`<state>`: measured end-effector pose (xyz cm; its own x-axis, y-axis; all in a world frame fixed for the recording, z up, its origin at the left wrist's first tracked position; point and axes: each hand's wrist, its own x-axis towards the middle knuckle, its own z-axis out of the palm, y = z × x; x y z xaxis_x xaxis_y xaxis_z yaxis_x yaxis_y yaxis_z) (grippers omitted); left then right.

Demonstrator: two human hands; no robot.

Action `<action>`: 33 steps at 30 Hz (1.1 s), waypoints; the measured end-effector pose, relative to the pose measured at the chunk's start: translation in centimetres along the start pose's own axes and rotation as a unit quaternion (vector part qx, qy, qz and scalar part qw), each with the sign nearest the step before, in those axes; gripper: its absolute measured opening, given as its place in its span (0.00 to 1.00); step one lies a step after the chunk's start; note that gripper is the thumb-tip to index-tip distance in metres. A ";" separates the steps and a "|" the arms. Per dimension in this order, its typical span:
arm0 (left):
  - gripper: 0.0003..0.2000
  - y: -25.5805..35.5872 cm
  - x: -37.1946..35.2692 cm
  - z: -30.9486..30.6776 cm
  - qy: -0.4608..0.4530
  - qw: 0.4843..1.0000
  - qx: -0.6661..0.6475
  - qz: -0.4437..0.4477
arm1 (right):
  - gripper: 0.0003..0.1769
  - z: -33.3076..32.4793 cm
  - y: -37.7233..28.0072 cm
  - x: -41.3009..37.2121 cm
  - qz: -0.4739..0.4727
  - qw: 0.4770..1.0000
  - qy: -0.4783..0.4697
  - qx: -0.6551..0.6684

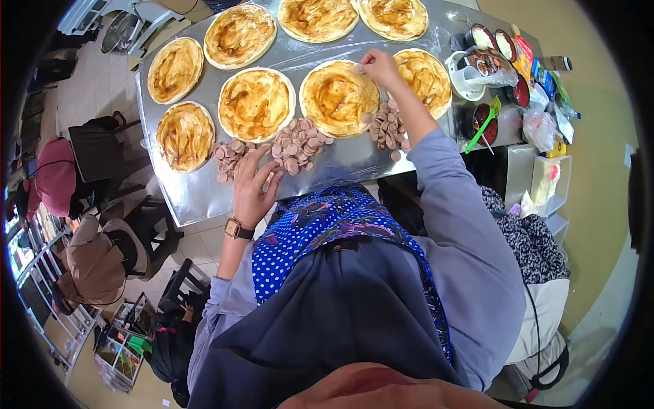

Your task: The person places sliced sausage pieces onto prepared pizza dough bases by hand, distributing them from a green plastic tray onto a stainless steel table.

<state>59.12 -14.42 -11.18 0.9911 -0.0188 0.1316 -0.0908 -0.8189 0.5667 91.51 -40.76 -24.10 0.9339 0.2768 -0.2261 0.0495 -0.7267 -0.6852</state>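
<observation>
My right hand [379, 69] pinches a round brownish-pink sausage slice [360, 69] at the upper right edge of a sauced pizza base [337, 102]. My left hand [253, 191], with a watch on its wrist, rests with fingers apart on a heap of sausage slices [228, 158] at the table's near edge. Beside it lies a larger heap of slices [298, 144], below another sauced pizza base [257, 103]. A third heap [388, 128] sits under my right forearm, against the lower edge of a right-hand base [424, 78].
More sauced bases, such as one at the left [185, 136], cover the metal table [194, 204]. Bowls, a white container [465, 78], a green spatula [485, 127] and packets crowd its right end. People sit or stand at the lower left.
</observation>
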 end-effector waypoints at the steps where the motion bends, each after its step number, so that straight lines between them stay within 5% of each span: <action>1: 0.10 -0.3 0.2 -0.2 -0.006 1.000 -0.001 -0.003 | 0.16 -0.6 0.1 -0.4 0.028 0.999 -0.015 0.033; 6: 0.10 -2.2 2.6 -0.8 -0.015 1.000 -0.007 0.023 | 0.13 -0.3 1.8 -1.8 0.062 0.998 -0.002 0.033; 17: 0.11 -3.5 8.3 0.7 -0.017 0.995 0.010 0.093 | 0.08 -2.5 1.4 -6.9 -0.018 0.992 0.128 -0.008; 21: 0.11 -4.9 6.9 3.1 -0.046 0.996 -0.005 0.079 | 0.08 -2.8 2.6 -13.1 0.031 0.997 0.016 -0.076; 28: 0.12 -3.5 5.4 7.8 -0.111 0.981 0.020 0.155 | 0.09 -0.2 2.2 -16.0 -0.027 0.987 0.114 -0.110; 33: 0.14 -1.7 5.6 10.6 -0.134 0.968 0.048 0.205 | 0.10 -0.4 2.3 -16.1 -0.080 0.969 0.092 -0.216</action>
<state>65.86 -19.24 -20.07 0.8644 -0.4914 0.1063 -0.4852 -0.7602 0.4320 76.76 -47.12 -21.71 0.9475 0.3196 0.0143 0.3054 -0.8903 -0.3377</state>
